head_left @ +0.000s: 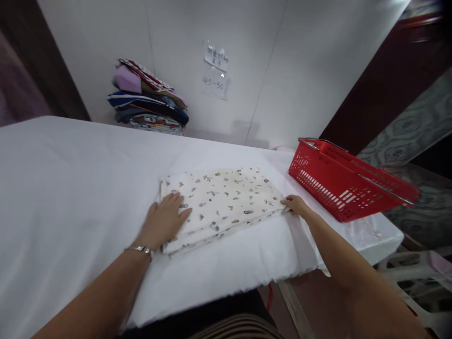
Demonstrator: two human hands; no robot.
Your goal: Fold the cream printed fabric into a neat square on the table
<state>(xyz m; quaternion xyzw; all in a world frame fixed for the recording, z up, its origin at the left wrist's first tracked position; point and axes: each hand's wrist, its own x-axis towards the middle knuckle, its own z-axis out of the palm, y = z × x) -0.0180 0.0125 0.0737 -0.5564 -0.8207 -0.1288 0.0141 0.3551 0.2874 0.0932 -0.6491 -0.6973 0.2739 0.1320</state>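
cloth point(226, 197) lies folded on the surface point(88, 188). left hand point(165, 220) rests on it, fingers spread; right hand point(295, 205) pinches its near right corner. a one-sided tug could skew the layers.

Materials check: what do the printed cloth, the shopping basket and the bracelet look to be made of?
Printed cloth: matte woven fabric, probably cotton; soft folded edges.
Red shopping basket: likely moulded plastic, smooth, with cut-out slots; handles look like metal wire.
Bracelet: seemingly silver-toned metal, given its bright glints.
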